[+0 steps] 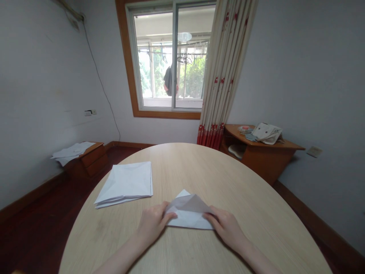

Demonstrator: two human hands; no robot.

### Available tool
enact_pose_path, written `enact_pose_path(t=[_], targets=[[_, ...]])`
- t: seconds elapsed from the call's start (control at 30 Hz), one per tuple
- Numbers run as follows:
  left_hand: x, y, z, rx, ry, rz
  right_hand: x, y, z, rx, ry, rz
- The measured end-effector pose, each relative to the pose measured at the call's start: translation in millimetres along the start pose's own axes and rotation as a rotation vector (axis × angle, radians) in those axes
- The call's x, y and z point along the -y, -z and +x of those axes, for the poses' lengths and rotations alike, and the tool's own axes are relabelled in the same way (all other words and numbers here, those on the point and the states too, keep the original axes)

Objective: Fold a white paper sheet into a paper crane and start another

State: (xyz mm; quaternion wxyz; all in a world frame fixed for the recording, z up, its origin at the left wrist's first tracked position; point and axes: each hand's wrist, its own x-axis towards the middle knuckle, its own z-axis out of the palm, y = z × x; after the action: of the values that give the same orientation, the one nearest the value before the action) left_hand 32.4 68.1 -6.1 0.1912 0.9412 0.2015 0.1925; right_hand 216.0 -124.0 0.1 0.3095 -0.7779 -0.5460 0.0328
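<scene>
Read the tabletop as a clock with 12 toward the window. Nearest, around 6, the left hand (155,220) grips the folded paper (189,220) at its 9 o'clock end and the right hand (226,224) grips its 3 o'clock end. Both grips are narrow: each thumb presses on top of the paper, with the fingers mostly out of sight behind it.

The paper's long edge faces 6, its points stand toward 12, and a shaded flap looks slightly raised. For a clean fold, it seems best to keep both thumbs level, match the layers at the ends, and press the crease from the middle outward against the table (199,167). Pulling unevenly could skew the points.

Farther off, toward 10 from the hands, lies a stack of paper (129,182), well apart from the elbow room needed. Beyond the table, the window (155,76) at 12 gives light for checking edges.
</scene>
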Motion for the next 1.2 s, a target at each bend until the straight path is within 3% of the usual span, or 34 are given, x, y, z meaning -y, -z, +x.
enact_pose_path(t=[0.37, 0.57, 0.73, 0.97, 1.1, 1.2], targets=[[-9, 8.8, 3, 0.228, 0.097, 0.143, -4, -9, -1, 0.025, -0.139, -0.161], [-8, 8.5, 5, 0.277, 0.078, 0.197, -11, -14, 0, -0.034, -0.076, -0.177], [-9, 9.4, 4, 0.245, 0.007, 0.255, -8, -14, 1, -0.027, -0.026, -0.162], [-12, 8.2, 1, 0.021, -0.272, 0.202, -6, -16, 4, -0.108, 0.102, -0.272], [-10, -0.9, -2, 0.068, -0.386, 0.084, -2, -18, 2, -0.046, 0.277, -0.299], [-9, -7.6, -5, 0.125, -0.377, 0.019, 5, -21, -1, 0.020, 0.306, -0.271]])
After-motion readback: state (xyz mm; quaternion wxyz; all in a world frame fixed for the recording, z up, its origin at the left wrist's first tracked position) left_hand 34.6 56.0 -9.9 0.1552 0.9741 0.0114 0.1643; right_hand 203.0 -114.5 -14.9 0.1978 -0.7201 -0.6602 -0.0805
